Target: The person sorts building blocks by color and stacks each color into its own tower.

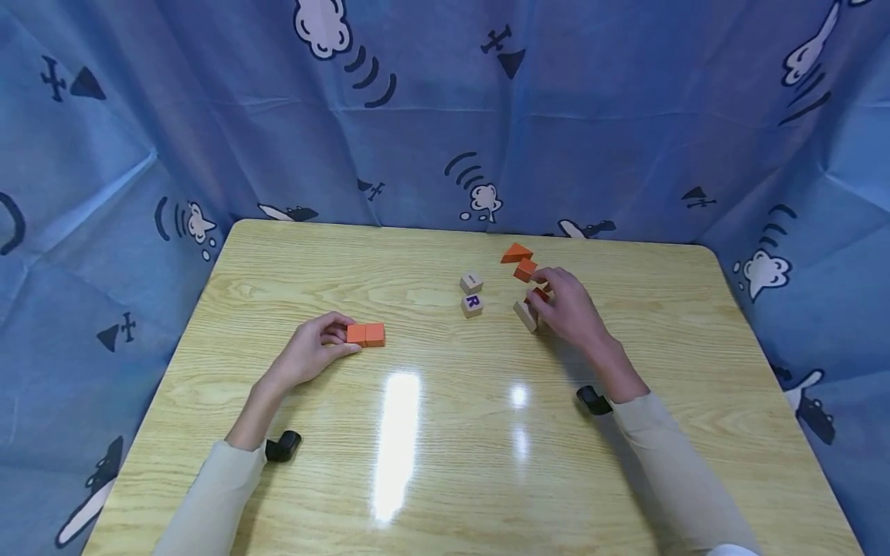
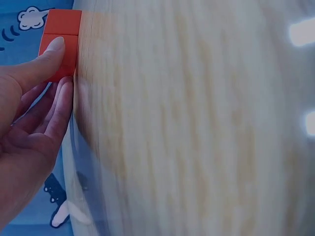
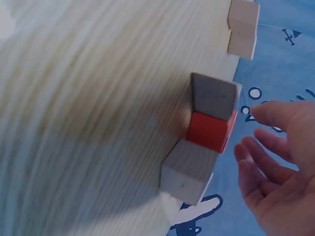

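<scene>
My left hand [image 1: 313,351] pinches the left one of two orange cubes, thumb on one side and fingers on the other. The other orange cube [image 1: 376,334] sits flush against it on the table. In the left wrist view the thumb lies across the held orange cube [image 2: 61,59]. My right hand [image 1: 566,305] hovers close over a group of blocks, its fingers apart and curved. From the right wrist, a red block [image 3: 206,132] stands between two plain wooden blocks [image 3: 189,169], with the hand [image 3: 280,162] beside them, thumb and fingers spread.
Two light wooden cubes [image 1: 471,306], one marked with an R, stand mid-table. Behind the right hand lie an orange cube [image 1: 524,270] and an orange triangular block [image 1: 517,253]. The wooden table [image 1: 452,479] is ringed by a blue patterned cloth [image 1: 417,139].
</scene>
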A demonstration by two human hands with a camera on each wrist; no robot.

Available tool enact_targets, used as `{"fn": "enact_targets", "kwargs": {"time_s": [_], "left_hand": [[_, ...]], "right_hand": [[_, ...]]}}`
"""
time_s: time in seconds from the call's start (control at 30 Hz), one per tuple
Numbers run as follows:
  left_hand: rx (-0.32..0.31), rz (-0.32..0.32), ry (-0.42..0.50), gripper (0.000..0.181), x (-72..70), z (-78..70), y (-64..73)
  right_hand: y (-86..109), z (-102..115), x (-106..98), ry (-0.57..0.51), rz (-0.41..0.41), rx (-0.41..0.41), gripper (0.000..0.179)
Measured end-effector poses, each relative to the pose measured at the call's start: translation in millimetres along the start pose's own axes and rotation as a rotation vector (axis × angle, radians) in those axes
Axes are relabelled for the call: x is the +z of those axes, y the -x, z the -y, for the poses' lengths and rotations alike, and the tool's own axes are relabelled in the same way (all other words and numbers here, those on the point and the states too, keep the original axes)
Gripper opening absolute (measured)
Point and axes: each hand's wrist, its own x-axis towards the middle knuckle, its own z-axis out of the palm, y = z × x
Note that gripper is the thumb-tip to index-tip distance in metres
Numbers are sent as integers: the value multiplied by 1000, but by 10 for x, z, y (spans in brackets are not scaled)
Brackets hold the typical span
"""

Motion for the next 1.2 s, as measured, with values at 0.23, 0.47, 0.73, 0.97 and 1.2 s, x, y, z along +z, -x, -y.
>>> {"fn": "enact_targets", "kwargs": {"time_s": [0.23, 0.47, 0.73, 0.97, 1.2], "left_hand": [[21, -8, -5, 38, 6, 15, -4], [16, -14, -4, 38, 6, 16, 0], [12, -14, -3, 37, 11, 34, 6], [14, -15, 3, 38, 3, 44, -5], [10, -11, 4, 38, 3, 52, -10]], "right_hand": [[-12, -82, -30, 100, 75, 9, 29], [-85, -66, -87, 191, 201, 33, 30], [-190, -25, -120, 160, 265, 67, 33], [-234, -5, -108, 97, 192, 84, 30], [-233, 82, -75, 2, 83, 74, 38]]}}
